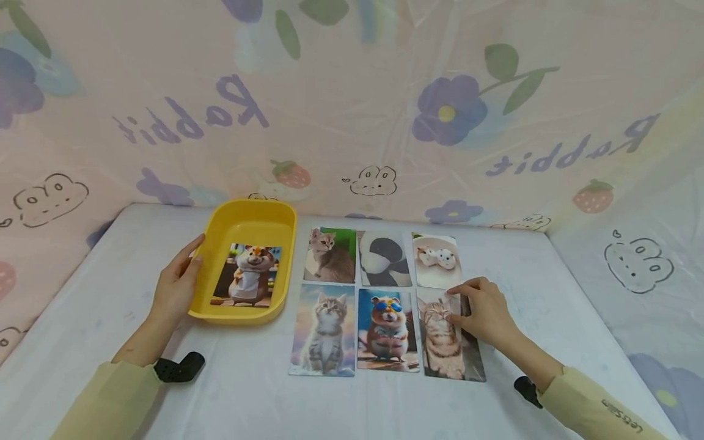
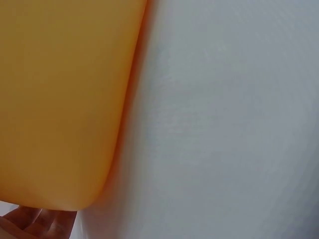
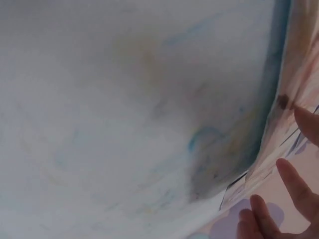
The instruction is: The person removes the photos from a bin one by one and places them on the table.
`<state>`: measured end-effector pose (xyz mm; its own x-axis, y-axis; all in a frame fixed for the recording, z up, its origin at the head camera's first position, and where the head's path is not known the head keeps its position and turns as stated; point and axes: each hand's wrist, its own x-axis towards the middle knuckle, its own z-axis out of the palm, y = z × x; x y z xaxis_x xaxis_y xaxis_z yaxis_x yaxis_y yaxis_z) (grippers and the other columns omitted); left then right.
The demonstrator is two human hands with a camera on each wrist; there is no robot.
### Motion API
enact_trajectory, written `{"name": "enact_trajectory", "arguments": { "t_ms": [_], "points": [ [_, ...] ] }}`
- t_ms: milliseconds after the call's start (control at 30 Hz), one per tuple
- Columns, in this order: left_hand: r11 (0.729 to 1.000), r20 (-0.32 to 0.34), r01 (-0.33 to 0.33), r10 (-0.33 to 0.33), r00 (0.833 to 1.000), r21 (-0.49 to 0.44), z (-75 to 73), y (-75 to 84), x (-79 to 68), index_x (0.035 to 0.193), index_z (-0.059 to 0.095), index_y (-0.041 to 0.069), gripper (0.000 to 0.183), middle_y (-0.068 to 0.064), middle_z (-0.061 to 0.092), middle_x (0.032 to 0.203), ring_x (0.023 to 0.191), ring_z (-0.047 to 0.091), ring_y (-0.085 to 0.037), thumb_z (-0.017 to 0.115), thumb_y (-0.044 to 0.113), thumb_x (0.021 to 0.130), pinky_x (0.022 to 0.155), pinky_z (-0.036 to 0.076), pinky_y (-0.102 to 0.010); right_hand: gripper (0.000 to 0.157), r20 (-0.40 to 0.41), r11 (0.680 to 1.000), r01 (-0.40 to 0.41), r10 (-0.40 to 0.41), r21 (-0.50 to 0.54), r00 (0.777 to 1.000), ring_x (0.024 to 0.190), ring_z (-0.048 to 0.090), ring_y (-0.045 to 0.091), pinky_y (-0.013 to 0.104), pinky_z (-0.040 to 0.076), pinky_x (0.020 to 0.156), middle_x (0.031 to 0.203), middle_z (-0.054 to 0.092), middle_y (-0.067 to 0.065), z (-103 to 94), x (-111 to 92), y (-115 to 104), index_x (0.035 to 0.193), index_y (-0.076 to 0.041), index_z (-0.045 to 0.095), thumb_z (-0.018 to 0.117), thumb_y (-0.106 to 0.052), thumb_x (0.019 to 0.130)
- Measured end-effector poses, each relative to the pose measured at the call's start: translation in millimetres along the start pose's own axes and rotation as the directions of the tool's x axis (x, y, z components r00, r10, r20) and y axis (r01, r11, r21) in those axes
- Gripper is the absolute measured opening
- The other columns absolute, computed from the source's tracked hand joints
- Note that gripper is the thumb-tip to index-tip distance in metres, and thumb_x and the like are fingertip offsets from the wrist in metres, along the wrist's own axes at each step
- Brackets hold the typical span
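Observation:
My left hand grips the left side of a yellow tray, thumb at its rim. From the left wrist, the tray's outer wall fills much of the view, with fingertips at its lower edge. Inside the tray lies a photo card of a hamster in an apron. My right hand is over a tabby cat card, thumb and index finger spread at its upper part. Left of that card are a sunglasses-wearing hamster card and a fluffy kitten card.
Behind these, a back row holds a cat card with green background, a black-and-white picture card and a card of two white hamsters. A printed curtain hangs behind the white table.

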<state>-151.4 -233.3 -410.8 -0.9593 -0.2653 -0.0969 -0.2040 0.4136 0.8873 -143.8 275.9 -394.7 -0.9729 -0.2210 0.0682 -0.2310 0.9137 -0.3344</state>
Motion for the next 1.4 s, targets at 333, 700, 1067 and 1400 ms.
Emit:
{"name": "enact_trajectory", "arguments": {
  "t_ms": [333,700,1067,1400],
  "points": [
    [1.0,-0.008,0.002,-0.002,1.0,0.006,0.4,0.0,-0.2,0.152,0.025,0.031,0.049,-0.024,0.031,0.152,0.126,0.039,-0.041,0.029,0.038,0.104,0.105,0.034,-0.059,0.04,0.094,0.979,-0.083,0.067,0.185,0.993,0.109,0.052,0.046,0.059,0.045,0.086,0.12,0.056,0.03,-1.1,18.3,-1.5,0.114,0.001,0.067,0.076,-0.018,0.081],
    [1.0,-0.011,-0.007,0.007,1.0,-0.01,1.4,-1.3,-0.5,0.152,0.026,0.03,0.048,-0.026,0.034,0.15,0.122,0.042,-0.039,0.03,0.035,0.105,0.105,0.035,-0.058,0.042,0.237,0.802,-0.204,0.081,0.561,0.968,0.118,0.052,0.036,0.046,0.049,0.092,0.128,0.057,0.021,16.6,68.4,-44.0,0.125,-0.001,0.06,0.066,-0.023,0.09],
    [1.0,-0.013,0.004,-0.004,1.0,-0.023,2.3,1.0,-1.9,0.152,0.026,0.031,0.047,-0.024,0.033,0.15,0.125,0.041,-0.04,0.03,0.032,0.105,0.107,0.034,-0.056,0.043,0.282,0.651,-0.195,-0.03,0.734,0.959,0.118,0.053,0.032,0.05,0.042,0.1,0.13,0.057,0.018,38.7,105.6,-114.6,0.128,-0.003,0.059,0.067,-0.02,0.089],
    [1.0,-0.037,-0.014,0.014,0.999,0.004,3.0,-1.7,0.8,0.151,0.029,0.03,0.047,-0.025,0.044,0.141,0.111,0.045,-0.033,0.03,0.033,0.105,0.098,0.041,-0.045,0.038,0.306,0.517,-0.21,-0.106,0.829,0.946,0.11,0.058,0.031,0.048,0.043,0.101,0.126,0.061,0.016,47.4,131.8,-184.3,0.125,-0.005,0.062,0.067,-0.015,0.088]
  ]
}}
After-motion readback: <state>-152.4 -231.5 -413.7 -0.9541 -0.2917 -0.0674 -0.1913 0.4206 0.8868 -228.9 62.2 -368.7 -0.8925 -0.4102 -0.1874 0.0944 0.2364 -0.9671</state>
